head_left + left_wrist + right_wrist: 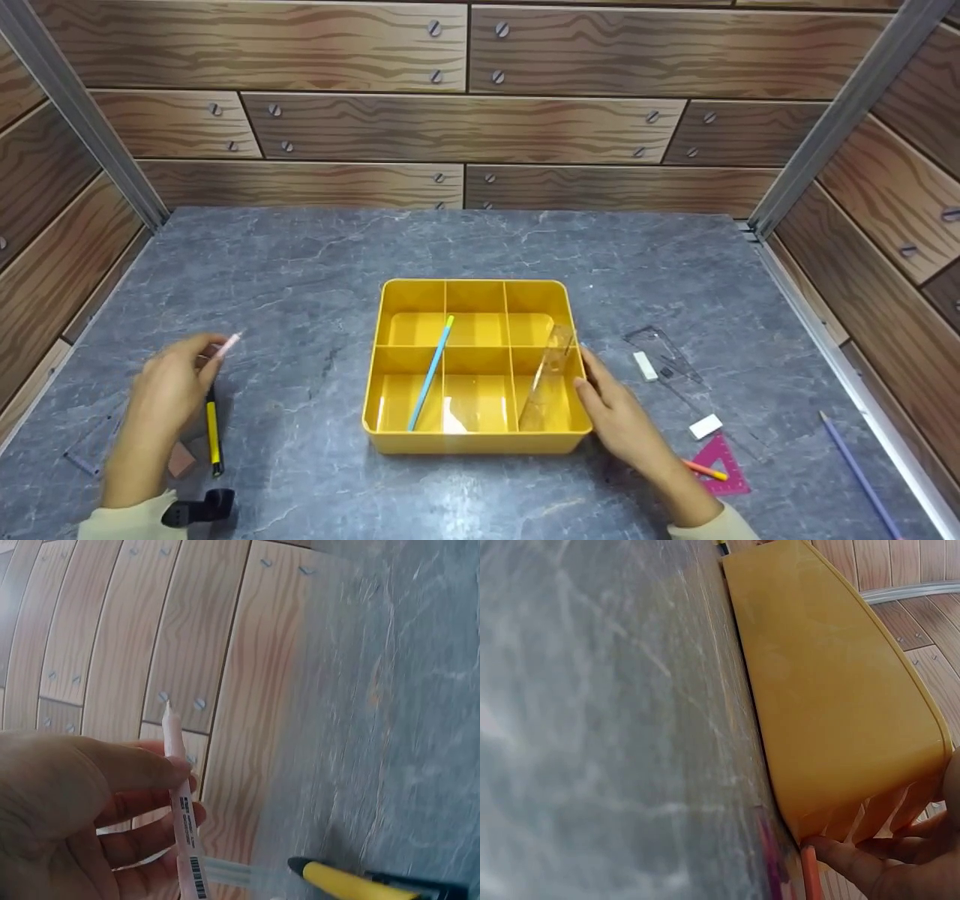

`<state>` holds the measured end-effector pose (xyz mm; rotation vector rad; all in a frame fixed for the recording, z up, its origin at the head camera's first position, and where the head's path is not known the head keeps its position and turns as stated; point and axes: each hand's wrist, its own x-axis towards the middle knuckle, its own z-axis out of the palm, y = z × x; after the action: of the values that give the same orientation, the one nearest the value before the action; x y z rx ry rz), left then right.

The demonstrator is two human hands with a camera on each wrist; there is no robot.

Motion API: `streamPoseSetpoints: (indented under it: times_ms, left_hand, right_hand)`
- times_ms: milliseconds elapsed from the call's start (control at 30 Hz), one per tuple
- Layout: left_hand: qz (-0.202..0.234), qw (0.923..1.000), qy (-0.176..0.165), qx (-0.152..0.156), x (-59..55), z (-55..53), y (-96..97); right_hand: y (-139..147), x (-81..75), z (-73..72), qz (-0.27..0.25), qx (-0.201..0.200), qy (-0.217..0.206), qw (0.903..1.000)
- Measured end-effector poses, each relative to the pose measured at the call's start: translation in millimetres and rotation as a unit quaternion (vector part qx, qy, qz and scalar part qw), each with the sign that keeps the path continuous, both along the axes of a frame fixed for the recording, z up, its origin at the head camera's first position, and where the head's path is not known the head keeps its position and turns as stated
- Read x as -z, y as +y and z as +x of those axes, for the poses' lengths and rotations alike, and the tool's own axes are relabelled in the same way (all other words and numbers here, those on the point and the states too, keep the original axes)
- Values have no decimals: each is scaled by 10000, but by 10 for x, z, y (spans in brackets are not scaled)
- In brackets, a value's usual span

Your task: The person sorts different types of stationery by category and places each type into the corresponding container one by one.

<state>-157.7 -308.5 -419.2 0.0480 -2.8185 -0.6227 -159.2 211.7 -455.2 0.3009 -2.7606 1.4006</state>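
My left hand (169, 382), over the left side of the table, pinches a pale pink pen (180, 810) between thumb and fingers. Its pointed tip is up in the left wrist view, and a barcode runs along the barrel. A yellow compartment tray (472, 442) stands mid-table. At its right side, my right hand (619, 412) grips the wall, thumb at the rim and fingers (847, 862) against the outside. Inside the tray, a blue pencil (431, 375) leans across a divider, and a clear ruler (547, 375) slants in the right compartments.
Beside my left forearm lie a yellow and black slim tool (214, 435), a brown block (181, 460) and a clear drawing piece (81, 463). On the right are white erasers (705, 427), a magenta set square (731, 472), an orange pencil (709, 471) and a purple pencil (855, 465).
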Motion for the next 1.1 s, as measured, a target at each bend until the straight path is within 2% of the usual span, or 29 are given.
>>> streamPoseSetpoints:
  times_ms: [400,633,767,933,1100]
  left_hand:
    - [-27,9983,250,527,-2,-23,248]
    - [-92,9919,866,920,-32,-71,482]
    - [-137,9875,1012,1204,-100,-159,662]
    - [-328,9819,961,1601,-238,-282,880]
    - [-594,9727,984,2014,-364,-386,1065]
  right_hand:
    - [-7,12,-3,-25,-4,93,10000]
    - [-1,4,3,-55,-31,212,9998]
    - [5,8,0,-61,20,140,9999]
    - [8,21,-9,-55,48,28,10000]
    - [1,14,-8,-38,40,46,10000]
